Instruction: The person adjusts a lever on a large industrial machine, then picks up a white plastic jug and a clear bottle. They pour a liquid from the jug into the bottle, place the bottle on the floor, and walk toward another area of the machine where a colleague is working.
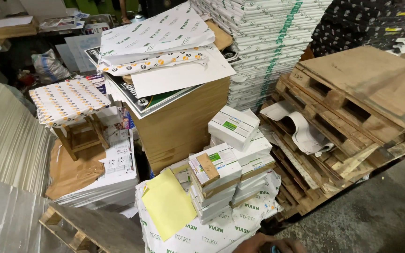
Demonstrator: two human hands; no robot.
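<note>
So the person is standing over a messy storeroom corner, and only a sliver of one hand (268,244) is poking in at the bottom edge of the frame. Which hand it is, and whether it's open or gripping something, can't be told, since most of it is cut off. The other hand isn't showing at all.

Closest to that hand is a wrapped white bundle (212,229) with green lettering, sitting low in the middle. On top of it a yellow sheet (167,204) is lying flat, and right beside the sheet two leaning stacks of small white boxes (228,168) are piling up, the top box (233,125) sitting tilted.

If anyone's lifting from there, the safest bet looks like taking that tilted box first, gripping it from both sides, and keeping the yellow sheet out of the way so it isn't sliding off. The stacks are already leaning toward the wooden pallets (343,117) on the right, so pulling from the middle looks risky.

Hard to make out: what's inside the boxes, and how deep the bundle goes under them. The tall stack of brown boards (183,122) behind is hiding whatever's at its back, the loose printed sheets (158,35) on top are covering its surface, and the small stool (69,105) on the left is half buried in paper. The far background is too dark to read.
</note>
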